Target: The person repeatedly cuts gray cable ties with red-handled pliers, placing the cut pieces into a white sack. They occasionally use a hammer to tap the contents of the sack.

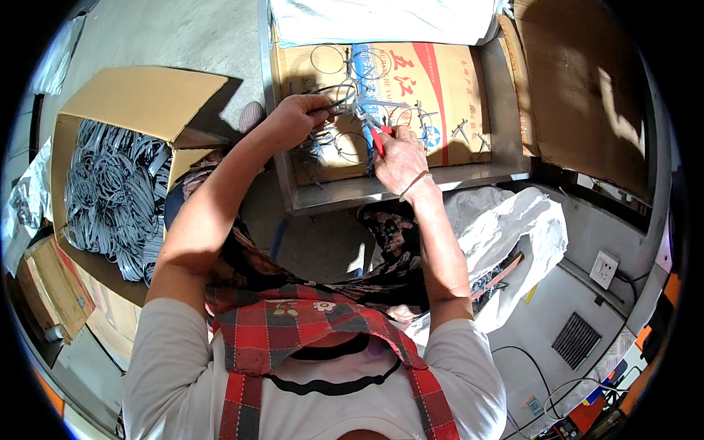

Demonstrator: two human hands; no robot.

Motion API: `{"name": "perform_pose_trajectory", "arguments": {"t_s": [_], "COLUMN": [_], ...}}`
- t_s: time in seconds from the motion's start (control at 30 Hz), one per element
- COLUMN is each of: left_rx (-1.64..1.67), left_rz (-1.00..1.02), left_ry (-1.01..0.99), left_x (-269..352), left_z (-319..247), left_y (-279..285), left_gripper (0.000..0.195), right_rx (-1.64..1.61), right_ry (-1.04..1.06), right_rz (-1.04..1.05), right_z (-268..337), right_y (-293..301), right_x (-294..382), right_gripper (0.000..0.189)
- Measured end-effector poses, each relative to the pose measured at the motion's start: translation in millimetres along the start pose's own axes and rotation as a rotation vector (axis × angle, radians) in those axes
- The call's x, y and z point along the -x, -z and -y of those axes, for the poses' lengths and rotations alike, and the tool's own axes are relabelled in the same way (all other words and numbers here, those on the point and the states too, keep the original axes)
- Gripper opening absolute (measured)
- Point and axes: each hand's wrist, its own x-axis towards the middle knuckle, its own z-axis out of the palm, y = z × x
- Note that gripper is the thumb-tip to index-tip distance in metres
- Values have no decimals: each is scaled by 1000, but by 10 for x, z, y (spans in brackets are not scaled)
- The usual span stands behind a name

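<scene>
My left hand (300,121) grips a dark plastic moulding with thin curved strips, near a pale plastic runner (379,103). My right hand (403,160) is closed around red-handled cutting pliers (378,141). The plier jaws meet the runner just right of my left fingers; whether they are closed is too small to tell. Beneath both hands lies a flattened cardboard sheet (462,71) with printing, inside a metal-rimmed tray (341,198). Scattered on the cardboard are thin plastic rings (328,59) and small branched plastic scraps (461,129).
An open cardboard box (137,102) at my left holds many grey plastic strips (118,192) in looped bundles. A white sack (542,214) with dark scraps stands by my right arm. White sheeting (385,19) covers the tray's far end. A wall socket (604,269) sits at right.
</scene>
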Motion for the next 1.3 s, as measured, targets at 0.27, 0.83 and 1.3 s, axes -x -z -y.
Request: {"name": "perform_pose_trajectory", "arguments": {"t_s": [0.27,0.83,1.3], "left_rx": [-107,-36,-169], "left_rz": [-36,-6,160], "left_ry": [-48,-38,34], "left_x": [11,49,49], "left_z": [-19,-100,52], "left_y": [-32,-16,-72], "left_gripper": [16,17,19], "right_rx": [-74,-125,-280], "right_ry": [16,-52,12], "right_rz": [-65,4,-37], "right_z": [-61,-60,13], "right_y": [-7,-109,-201], "right_x": [13,-5,-68], "right_gripper": [19,33,30]}}
